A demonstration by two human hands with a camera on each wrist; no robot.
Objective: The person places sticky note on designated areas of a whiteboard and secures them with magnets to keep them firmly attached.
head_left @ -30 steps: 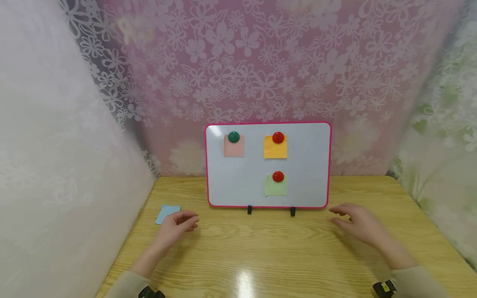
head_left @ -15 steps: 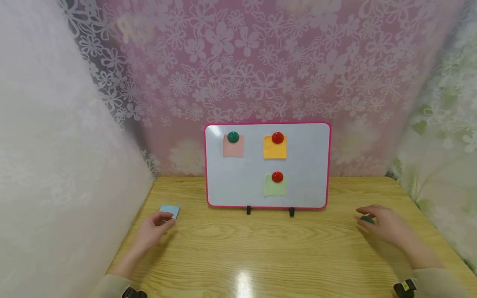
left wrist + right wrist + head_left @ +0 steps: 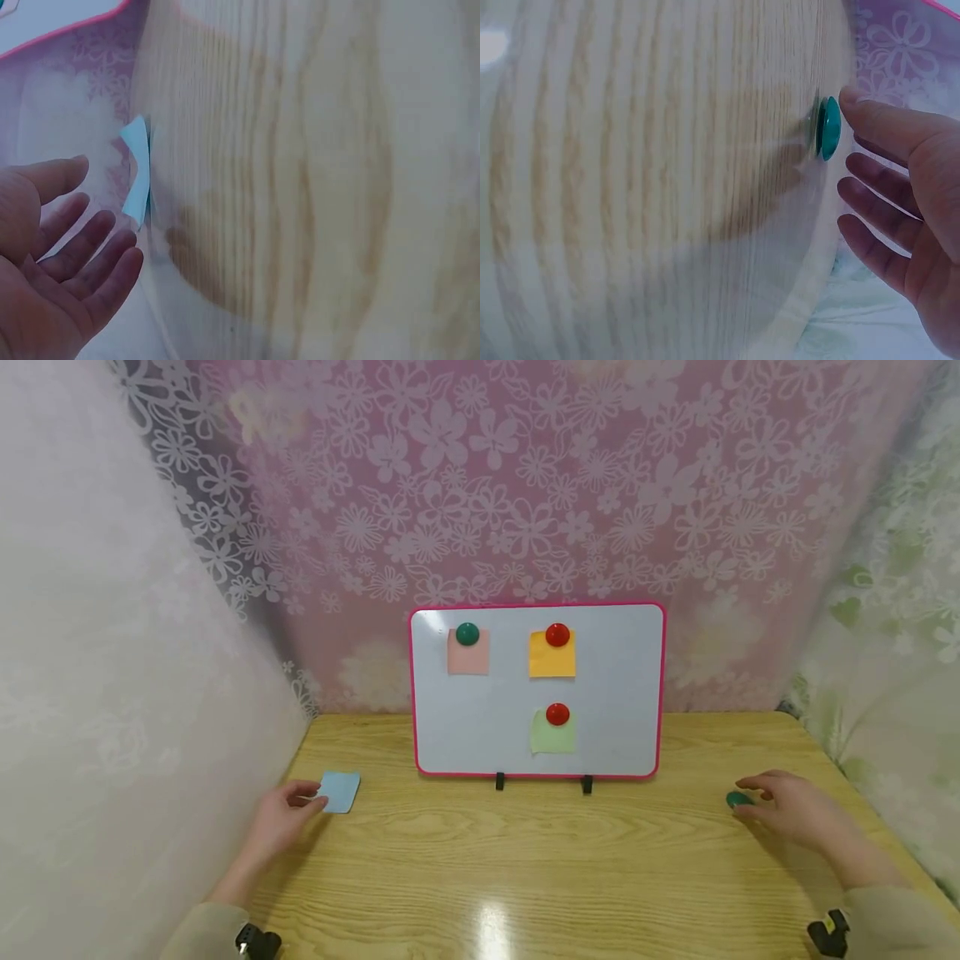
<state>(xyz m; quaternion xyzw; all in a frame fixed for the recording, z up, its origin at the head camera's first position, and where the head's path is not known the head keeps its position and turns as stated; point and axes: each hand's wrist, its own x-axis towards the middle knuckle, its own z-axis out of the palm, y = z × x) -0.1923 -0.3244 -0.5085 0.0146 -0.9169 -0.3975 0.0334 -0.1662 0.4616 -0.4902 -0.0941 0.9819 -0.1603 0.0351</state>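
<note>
**Hands at a blue note and a green magnet**

Head view: on the wooden table (image 3: 525,868), the left hand (image 3: 281,818) lies near the left edge, fingers relaxed, fingertips just at the blue sticky note (image 3: 340,791). The right hand (image 3: 795,810) rests near the right edge, fingers loose, touching a green magnet (image 3: 738,799). A pink-framed whiteboard (image 3: 607,693) stands at the far edge, carrying three notes under magnets.

Left wrist view: the left hand (image 3: 56,262) is spread, palm showing, holding nothing; the blue sticky note (image 3: 137,172) sits just beyond its fingertips.

Right wrist view: the right hand (image 3: 904,195) is spread wide; one fingertip touches the green magnet (image 3: 829,128), which sits on the table.
</note>
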